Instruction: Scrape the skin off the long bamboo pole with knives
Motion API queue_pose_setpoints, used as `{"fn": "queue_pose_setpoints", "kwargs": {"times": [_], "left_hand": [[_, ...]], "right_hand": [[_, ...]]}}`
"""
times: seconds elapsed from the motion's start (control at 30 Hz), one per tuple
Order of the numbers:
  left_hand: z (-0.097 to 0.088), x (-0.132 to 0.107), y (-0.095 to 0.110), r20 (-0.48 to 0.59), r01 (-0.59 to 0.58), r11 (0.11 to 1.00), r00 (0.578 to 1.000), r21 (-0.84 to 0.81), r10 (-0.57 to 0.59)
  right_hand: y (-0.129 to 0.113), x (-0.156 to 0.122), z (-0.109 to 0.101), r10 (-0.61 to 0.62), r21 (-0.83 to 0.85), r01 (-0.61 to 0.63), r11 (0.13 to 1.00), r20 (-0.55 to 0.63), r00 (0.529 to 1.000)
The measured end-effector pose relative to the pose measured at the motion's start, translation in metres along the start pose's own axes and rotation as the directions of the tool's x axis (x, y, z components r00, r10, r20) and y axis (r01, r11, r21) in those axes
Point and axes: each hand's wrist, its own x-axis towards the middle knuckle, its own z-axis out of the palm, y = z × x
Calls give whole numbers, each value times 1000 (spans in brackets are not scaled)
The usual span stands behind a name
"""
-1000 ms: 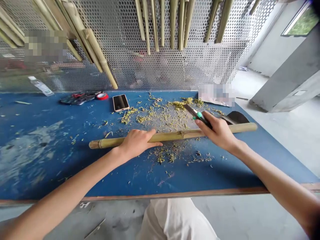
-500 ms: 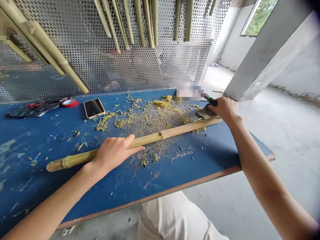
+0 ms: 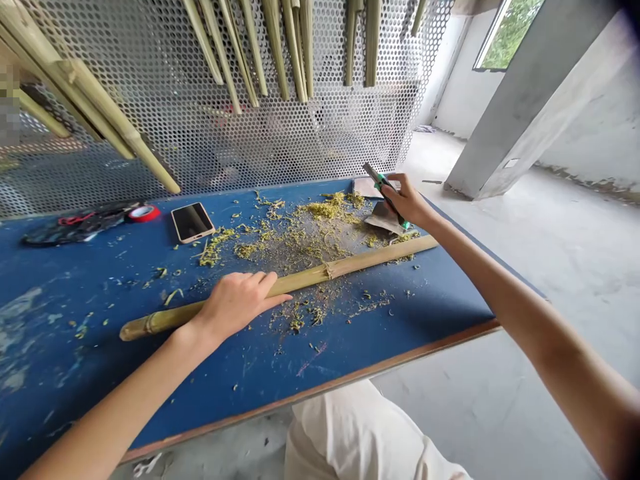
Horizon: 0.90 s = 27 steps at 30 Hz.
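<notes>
My left hand [image 3: 235, 305] lies curled over a long bamboo pole [image 3: 310, 283], gripping it left of a node. The pole rests on the blue workbench [image 3: 85, 373], slanting up to the right. My right hand [image 3: 406, 202] is above the pole's far end and holds a green-handled utility knife [image 3: 383, 187], blade pointing up and left. Just below that hand, a broad dark-bladed chopper [image 3: 384, 217] lies on the bench, its handle hidden. Yellow-green bamboo shavings [image 3: 320, 212] are scattered around the pole.
A smartphone [image 3: 193, 222], a roll of red tape [image 3: 144, 213] and a dark bag [image 3: 80, 228] lie at the bench's far left. Bamboo pieces [image 3: 280, 47] hang on a perforated metal screen [image 3: 320, 143]. A concrete pillar [image 3: 525, 100] stands right, above a concrete floor [image 3: 550, 280].
My right hand has left the pole, moving from the right of it to above its far end, and the knife now shows in its grip. My view has turned right. My left hand stays on the pole.
</notes>
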Motion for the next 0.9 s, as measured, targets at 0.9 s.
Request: {"fn": "queue_pose_setpoints", "kwargs": {"times": [0.9], "left_hand": [[4,-26,-6,-174,-53,989,984,-141,28]], "right_hand": [[-40,-56,-16,37,496,10,868,-84,996]]}}
